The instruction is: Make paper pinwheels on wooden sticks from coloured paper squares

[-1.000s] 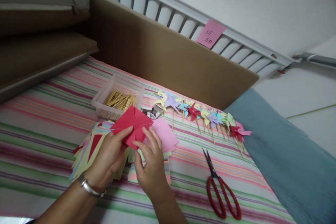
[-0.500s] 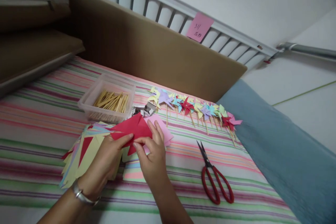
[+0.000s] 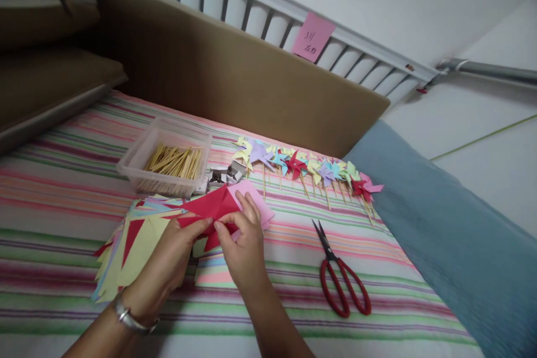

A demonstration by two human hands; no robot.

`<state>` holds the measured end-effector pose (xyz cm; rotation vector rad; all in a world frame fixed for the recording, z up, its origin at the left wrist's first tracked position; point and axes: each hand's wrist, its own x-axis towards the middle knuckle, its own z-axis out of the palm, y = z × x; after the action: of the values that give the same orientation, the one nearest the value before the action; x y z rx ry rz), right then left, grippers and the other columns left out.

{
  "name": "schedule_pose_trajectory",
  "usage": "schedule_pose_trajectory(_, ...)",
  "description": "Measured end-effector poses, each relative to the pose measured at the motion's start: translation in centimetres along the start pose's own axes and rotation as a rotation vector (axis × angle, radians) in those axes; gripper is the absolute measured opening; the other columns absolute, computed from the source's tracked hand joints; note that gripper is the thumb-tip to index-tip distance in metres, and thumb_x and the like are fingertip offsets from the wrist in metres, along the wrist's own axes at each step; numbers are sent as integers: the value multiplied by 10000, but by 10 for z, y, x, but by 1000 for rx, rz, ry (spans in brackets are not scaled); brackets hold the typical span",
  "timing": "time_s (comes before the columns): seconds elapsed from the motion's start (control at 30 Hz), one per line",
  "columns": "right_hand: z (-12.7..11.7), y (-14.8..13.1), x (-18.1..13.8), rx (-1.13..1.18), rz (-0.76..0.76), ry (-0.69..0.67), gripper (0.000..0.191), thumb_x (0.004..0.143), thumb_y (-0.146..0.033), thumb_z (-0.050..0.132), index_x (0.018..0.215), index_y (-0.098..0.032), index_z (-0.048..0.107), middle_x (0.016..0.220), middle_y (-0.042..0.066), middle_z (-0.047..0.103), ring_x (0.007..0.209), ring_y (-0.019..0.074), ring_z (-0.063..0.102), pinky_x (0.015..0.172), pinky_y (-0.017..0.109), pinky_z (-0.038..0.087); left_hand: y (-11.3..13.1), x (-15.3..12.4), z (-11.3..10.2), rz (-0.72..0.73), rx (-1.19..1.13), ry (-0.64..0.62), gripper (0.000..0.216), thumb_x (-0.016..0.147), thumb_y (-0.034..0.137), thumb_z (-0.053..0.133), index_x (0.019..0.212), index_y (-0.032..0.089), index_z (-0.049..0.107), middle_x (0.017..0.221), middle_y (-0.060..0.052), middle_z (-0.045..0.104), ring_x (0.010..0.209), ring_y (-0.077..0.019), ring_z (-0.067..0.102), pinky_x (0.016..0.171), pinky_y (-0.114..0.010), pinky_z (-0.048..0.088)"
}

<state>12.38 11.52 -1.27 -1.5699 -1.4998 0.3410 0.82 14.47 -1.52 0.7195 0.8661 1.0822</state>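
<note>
A red paper pinwheel piece [image 3: 213, 201], cut and partly folded, is held up between my two hands. My left hand [image 3: 178, 243] pinches its lower left side with thumb over the paper. With thumb and index finger closed near its middle, my right hand [image 3: 243, 235] grips it while the other fingers are raised. Beneath the left wrist lies a pile of cut coloured paper [image 3: 138, 246]. Pink square paper [image 3: 251, 196] sits behind the right fingers, and more paper sheets [image 3: 212, 273] lie below. Whether a pin is between my fingers is hidden.
A clear plastic box [image 3: 134, 165] holds thin wooden sticks [image 3: 174, 161]. Beside it stands a small open box [image 3: 226, 174] of dark bits. Finished pinwheels [image 3: 296, 165] line the back, and red-handled scissors [image 3: 335, 271] lie at right. A cardboard panel [image 3: 235, 78] stands behind.
The right fingers have drawn slightly closer over the red paper's middle, with its edge folded inward. The whole view has shifted a little; other things stay put.
</note>
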Motion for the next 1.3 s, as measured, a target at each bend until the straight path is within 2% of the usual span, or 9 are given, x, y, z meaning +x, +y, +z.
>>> schedule_pose_trajectory(0.33,2,1,2,32,51,18,87,748,-142,612,693,-209,618,1378,93,485,1339,264,324,1068,490,270,-3,2,-7,-47,-46,5,44,667,206,715,652,168,697,602,8,660,644,-156,590,679,-258,446)
schedule_pose_trajectory(0.53,1,3,4,68,158,10,103,731,-140,613,655,-210,611,1335,102,524,1318,258,356,1073,478,264,-1,0,-2,-31,83,-65,249,659,224,728,902,167,730,842,-59,744,808,-222,655,831,-327,459)
schedule_pose_trajectory(0.7,4,5,4,71,217,-14,101,719,-149,635,636,-196,601,1291,129,552,1286,273,395,1070,457,271,-5,2,-1,-1,165,3,272,653,214,709,918,158,730,830,-65,751,786,-250,671,790,-341,477)
schedule_pose_trajectory(0.8,5,5,3,115,236,10,79,693,-144,650,743,-193,613,1240,129,579,1232,270,454,1053,439,303,-4,2,-1,-4,166,23,230,663,194,680,886,170,730,784,-50,747,729,-238,666,751,-333,483)
schedule_pose_trajectory(0.9,2,7,5,221,281,31,378,663,-158,680,1030,-199,597,1188,106,598,1153,256,518,999,400,375,2,1,2,-43,147,11,119,636,173,675,743,176,727,650,-26,719,596,-216,633,666,-319,487)
schedule_pose_trajectory(0.97,-1,9,8,341,335,-23,552,664,-163,678,1192,-231,530,1111,71,624,1038,233,584,900,359,450,7,-1,5,-63,139,-6,38,609,151,672,611,184,691,541,2,670,500,-187,580,588,-295,472)
schedule_pose_trajectory(1.07,-8,15,12,594,459,-159,668,676,-161,661,1299,-245,437,844,-3,651,758,172,629,692,285,492,13,-3,7,-79,146,-17,155,585,115,653,467,197,598,396,50,554,385,-137,470,492,-260,422)
schedule_pose_trajectory(1.17,-13,19,16,782,570,-251,750,634,-155,696,1323,-201,406,651,-63,611,596,129,586,594,240,466,13,-4,6,-124,171,-56,115,596,103,624,515,185,623,450,38,602,403,-137,492,487,-254,415)
schedule_pose_trajectory(1.3,-13,18,16,859,629,-300,779,581,-124,724,1297,-201,429,745,-33,665,617,129,603,605,243,475,3,0,-1,-213,203,-74,149,626,125,632,753,151,706,617,-13,707,551,-193,618,609,-299,486)
